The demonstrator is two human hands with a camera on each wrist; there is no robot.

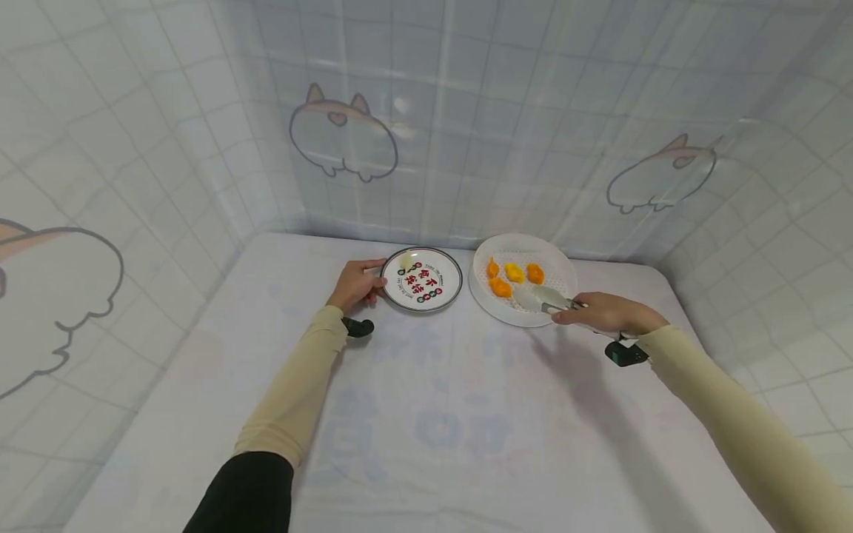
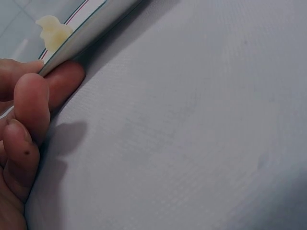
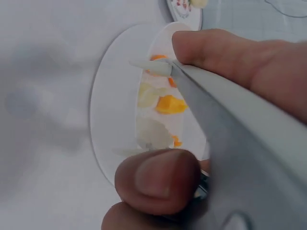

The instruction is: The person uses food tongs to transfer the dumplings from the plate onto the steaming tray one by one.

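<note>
My left hand [image 1: 363,286] grips the near-left rim of a round plate [image 1: 445,295] printed with red characters. One pale food piece [image 1: 405,260] lies on its far-left part. In the left wrist view the fingers [image 2: 29,103] curl under the plate rim [image 2: 76,39], with the pale piece [image 2: 54,30] above. My right hand [image 1: 586,311] holds grey tongs [image 1: 548,297], whose tips reach into a white dish [image 1: 558,260] beside several orange and yellow pieces [image 1: 513,272]. In the right wrist view thumb and finger [image 3: 158,175] pinch the tongs [image 3: 225,120] over the dish [image 3: 108,110] and an orange piece [image 3: 171,104].
Both dishes sit side by side at the back of a table covered in pale cloth [image 1: 440,414]. Tiled curtain walls with cartoon drawings [image 1: 343,133] close in the left, back and right sides. Black wrist cameras [image 1: 358,326] sit under both sleeves.
</note>
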